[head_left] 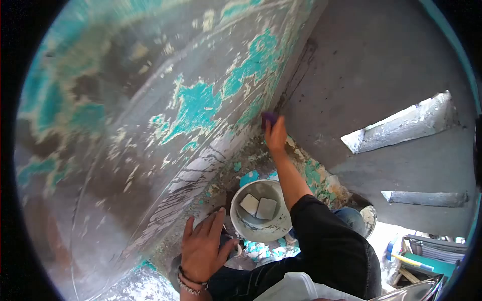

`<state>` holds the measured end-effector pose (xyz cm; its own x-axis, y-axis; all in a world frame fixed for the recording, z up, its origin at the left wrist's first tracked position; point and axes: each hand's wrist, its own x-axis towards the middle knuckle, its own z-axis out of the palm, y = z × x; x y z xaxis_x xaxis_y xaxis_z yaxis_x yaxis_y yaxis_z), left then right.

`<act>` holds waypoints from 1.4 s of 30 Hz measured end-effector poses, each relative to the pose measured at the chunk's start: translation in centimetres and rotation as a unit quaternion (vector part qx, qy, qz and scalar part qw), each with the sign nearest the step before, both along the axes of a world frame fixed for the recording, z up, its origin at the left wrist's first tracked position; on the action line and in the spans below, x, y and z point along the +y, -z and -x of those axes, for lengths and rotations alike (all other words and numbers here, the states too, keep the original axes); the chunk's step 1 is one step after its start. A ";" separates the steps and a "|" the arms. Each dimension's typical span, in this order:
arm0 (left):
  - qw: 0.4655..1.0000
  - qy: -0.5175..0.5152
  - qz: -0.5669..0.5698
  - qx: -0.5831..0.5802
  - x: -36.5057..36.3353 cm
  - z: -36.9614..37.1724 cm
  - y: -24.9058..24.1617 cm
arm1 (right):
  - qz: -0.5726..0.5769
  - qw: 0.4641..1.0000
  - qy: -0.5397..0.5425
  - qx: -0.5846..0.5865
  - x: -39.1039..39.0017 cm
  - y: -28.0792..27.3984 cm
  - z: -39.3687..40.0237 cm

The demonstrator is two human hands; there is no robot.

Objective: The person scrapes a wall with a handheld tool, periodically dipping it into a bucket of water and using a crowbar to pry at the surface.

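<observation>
My right hand (275, 134) reaches forward and presses a small purple pad (269, 117) against the wet wall (150, 125), low down where it meets a grey wall. The wall is grey with patches of peeling turquoise paint. My left hand (203, 246) rests flat with fingers spread on the lower wall, just left of a white bucket (240, 227). The bucket stands on the floor below my right forearm and holds two pale rectangular blocks (258, 206) in murky water.
The grey wall (381, 65) on the right has two slot-like openings (401, 130). Paint flakes litter the floor around the bucket. A second container rim (369, 216) shows behind my right arm. Tools and boards (427, 253) lie at the lower right.
</observation>
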<state>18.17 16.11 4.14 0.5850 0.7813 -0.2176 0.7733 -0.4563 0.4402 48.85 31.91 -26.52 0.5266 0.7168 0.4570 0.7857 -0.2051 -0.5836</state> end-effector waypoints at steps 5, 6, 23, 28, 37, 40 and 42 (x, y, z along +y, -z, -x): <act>0.997 0.002 -0.070 -0.015 -0.1 0.1 1.8 | 0.110 0.984 0.025 0.135 -3.2 -3.6 0.2; 0.999 0.004 -0.052 0.009 0.1 0.0 1.8 | 0.081 0.984 0.044 0.151 -2.9 -7.0 -0.1; 0.997 -0.002 -0.081 -0.021 0.6 0.7 3.3 | -0.344 0.927 -0.016 -0.146 5.8 -40.7 -2.1; 0.998 0.002 -0.054 -0.014 1.0 0.5 2.6 | -0.258 0.964 -0.042 -0.047 3.0 -33.4 -2.1; 0.994 -0.003 -0.088 -0.060 1.3 0.2 3.6 | -0.360 0.922 -0.033 -0.137 7.4 -52.9 -3.9; 0.996 -0.011 -0.079 -0.044 0.5 0.5 2.1 | -0.393 0.901 -0.027 -0.182 6.5 -46.6 -3.1; 0.998 -0.007 -0.063 -0.025 -0.1 0.7 1.7 | -0.356 0.924 -0.037 -0.137 5.8 -38.8 -2.9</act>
